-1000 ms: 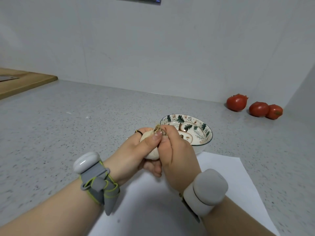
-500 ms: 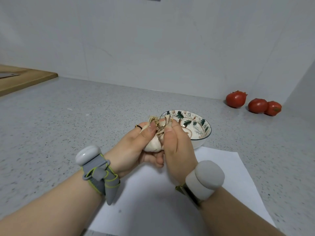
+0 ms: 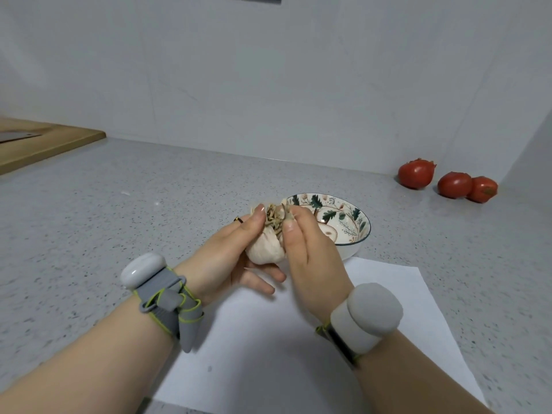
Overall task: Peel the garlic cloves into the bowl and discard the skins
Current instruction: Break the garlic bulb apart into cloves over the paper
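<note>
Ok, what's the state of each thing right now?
Garlic bulb: skin on, root end up.
Left hand: grips the bulb.
Right hand: pinches the bulb's top.
Bowl: upright, no cloves visible.
Paper sheet: flat, no skins on it.
Tomatoes: three, whole.

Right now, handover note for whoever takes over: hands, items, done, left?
Left hand grips the garlic bulb, root end up. Right hand pinches its top beside the left thumb.
Bulb held in front of the patterned bowl; white paper lies under the wrists.
Done: nothing visible; no cloves show in the bowl's visible part, no skins on the paper.
Left: split the bulb, peel cloves into bowl, discard skins.
</note>
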`<state>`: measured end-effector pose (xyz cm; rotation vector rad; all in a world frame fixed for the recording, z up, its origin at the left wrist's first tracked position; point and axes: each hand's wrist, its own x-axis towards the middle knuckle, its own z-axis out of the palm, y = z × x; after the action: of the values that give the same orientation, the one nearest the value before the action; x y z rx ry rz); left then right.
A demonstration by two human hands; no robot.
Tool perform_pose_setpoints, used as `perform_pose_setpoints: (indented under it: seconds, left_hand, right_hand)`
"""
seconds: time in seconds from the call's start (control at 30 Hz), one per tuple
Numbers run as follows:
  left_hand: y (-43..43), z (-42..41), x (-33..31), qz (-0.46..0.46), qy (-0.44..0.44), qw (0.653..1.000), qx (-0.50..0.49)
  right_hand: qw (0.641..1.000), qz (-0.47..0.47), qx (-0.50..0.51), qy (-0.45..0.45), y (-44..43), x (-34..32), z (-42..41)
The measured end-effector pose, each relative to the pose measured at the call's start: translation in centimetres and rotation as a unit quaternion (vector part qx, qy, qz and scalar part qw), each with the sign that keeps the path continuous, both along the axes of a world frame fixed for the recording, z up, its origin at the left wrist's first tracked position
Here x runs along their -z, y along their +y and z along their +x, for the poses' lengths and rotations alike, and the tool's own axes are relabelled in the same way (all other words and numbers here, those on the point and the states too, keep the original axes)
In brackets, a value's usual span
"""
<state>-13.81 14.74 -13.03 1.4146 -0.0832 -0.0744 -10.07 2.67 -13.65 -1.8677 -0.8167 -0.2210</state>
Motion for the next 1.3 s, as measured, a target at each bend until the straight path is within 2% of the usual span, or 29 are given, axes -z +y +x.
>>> perform_pose_setpoints:
  seconds: [0.3,0.5,0.6,0.77,0.83,0.93,1.07,1.2,1.3]
  left_hand:
    - [1.4,0.2,0.4,-0.014,-0.073,0.997,-0.014]
    - [2.6,0.0,0.0,0.0,-0.104,0.995,-0.001]
    - [3.0,-0.4,-0.3,0.009,-0.113,0.993,0.034]
    - [4.1,-0.5,-0.5,0.004,-0.079,0.996,0.035]
    - [4.2,-0.6,-0.5,0.011,-0.071,0.997,0.039]
    - [4.2,-0.7,-0.5,0.02,-0.07,0.996,0.048]
    - [4.2,-0.7,-0.5,0.02,-0.068,0.997,0.042]
    - [4.3,-0.5,-0.4,0.045,-0.063,0.996,0.037]
    - [4.2,-0.4,-0.3,0.064,-0.061,0.995,0.036]
  right_hand:
    - [0.997,0.045,-0.037,0.048,-0.1,0.2,0.5]
    - [0.981,0.084,-0.097,0.143,-0.5,-0.8,0.1]
    - [0.981,0.082,-0.086,0.15,-0.8,-1.2,0.3]
    - [0.978,0.058,-0.043,0.193,-1.5,-2.2,0.3]
    - [0.978,0.026,-0.047,0.2,-2.3,-2.8,0.1]
    - [0.978,-0.096,-0.074,0.167,-3.0,-3.3,-0.3]
    - [0.954,-0.227,-0.105,0.166,-3.2,-3.1,-0.6]
    - [0.936,-0.283,-0.091,0.187,-3.3,-3.0,-0.6]
    - [0.939,-0.279,-0.084,0.184,-3.4,-3.4,-0.7]
